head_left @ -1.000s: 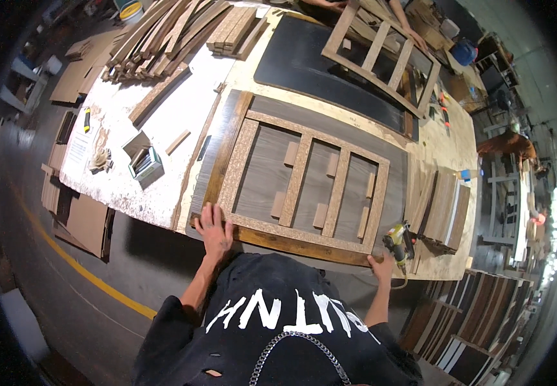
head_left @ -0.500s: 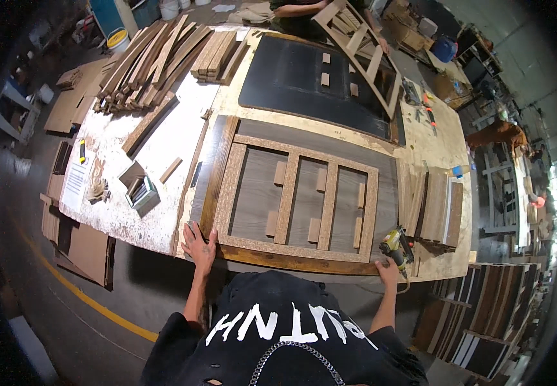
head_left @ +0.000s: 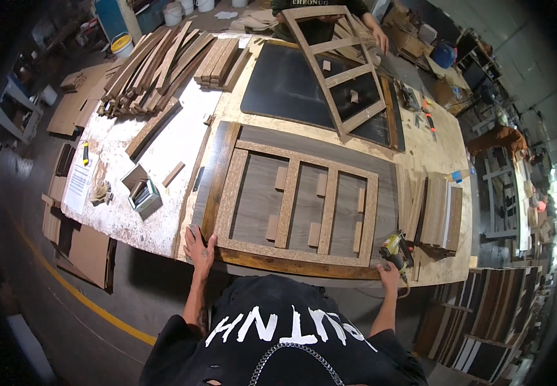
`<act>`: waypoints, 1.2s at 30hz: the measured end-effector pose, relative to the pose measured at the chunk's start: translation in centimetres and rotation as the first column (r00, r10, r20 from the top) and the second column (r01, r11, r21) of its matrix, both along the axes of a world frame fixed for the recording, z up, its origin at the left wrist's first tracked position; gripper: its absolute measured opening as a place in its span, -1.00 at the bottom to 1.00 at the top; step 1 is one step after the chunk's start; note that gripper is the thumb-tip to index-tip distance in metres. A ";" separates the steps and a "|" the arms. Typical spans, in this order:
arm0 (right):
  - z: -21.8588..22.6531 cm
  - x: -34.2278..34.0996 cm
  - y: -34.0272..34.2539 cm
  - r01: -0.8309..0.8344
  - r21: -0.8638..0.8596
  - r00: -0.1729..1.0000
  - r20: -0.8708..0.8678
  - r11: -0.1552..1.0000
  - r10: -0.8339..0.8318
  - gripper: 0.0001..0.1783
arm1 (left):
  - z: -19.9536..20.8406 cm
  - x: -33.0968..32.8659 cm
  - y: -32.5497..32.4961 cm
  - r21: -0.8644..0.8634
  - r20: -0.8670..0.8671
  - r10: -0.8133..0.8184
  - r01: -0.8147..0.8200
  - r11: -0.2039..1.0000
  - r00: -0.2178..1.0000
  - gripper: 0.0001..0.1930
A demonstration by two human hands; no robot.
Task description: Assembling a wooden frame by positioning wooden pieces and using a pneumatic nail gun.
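A grey wood-grain panel [head_left: 259, 186] lies in front of me, edged with dark wooden strips, and a ladder-like chipboard frame [head_left: 287, 199] rests on it. Several small wood blocks [head_left: 314, 234] sit against the frame's bars. My left hand [head_left: 199, 249] lies on the near left corner, fingers spread over the edge strip [head_left: 209, 215], thumb apart. At the near right corner my right hand [head_left: 388, 275] touches the panel's edge, thumb and fingers apart, holding nothing. A yellow and black nail gun [head_left: 394, 248] stands just beyond that hand, its hose trailing down.
Across the table a person holds another wooden frame [head_left: 349, 77] over a black panel [head_left: 285, 83]. Wood strips [head_left: 156, 67] are heaped at far left; stacked boards [head_left: 438, 212] stand at right. A small open box [head_left: 142, 193] and a paper sheet [head_left: 80, 180] lie left.
The other person's frame has swung left and toward me, above the black panel. My hands keep their places at the two near corners; the whole view has shifted slightly.
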State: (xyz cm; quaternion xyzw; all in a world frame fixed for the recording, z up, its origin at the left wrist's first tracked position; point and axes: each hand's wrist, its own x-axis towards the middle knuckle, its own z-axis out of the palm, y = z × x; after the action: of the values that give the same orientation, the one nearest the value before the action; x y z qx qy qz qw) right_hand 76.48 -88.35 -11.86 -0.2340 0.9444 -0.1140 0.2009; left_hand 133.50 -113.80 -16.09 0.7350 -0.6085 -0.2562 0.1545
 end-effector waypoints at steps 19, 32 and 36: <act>-2.7 -2.9 3.4 0.031 -0.208 0.998 0.056 0.978 -0.020 -0.45 | -2.4 1.5 0.2 -0.212 0.032 -0.061 0.066 0.975 0.998 -0.26; -6.1 -3.9 3.9 0.176 -0.261 0.984 0.029 0.949 -0.174 -0.46 | -0.7 1.0 0.4 -0.009 0.116 -0.034 0.035 0.999 0.993 -0.02; -4.0 -0.1 1.5 0.278 -0.266 0.961 0.080 0.923 -0.266 -0.49 | 0.7 0.7 0.1 0.033 0.086 -0.051 0.048 0.998 0.995 -0.07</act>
State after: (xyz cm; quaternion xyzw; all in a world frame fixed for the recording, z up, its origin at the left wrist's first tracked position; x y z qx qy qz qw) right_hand 76.37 -86.86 -15.90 -0.1239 0.9382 -0.2757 0.1686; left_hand 134.20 -113.72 -15.34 0.7323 -0.6288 -0.2371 0.1100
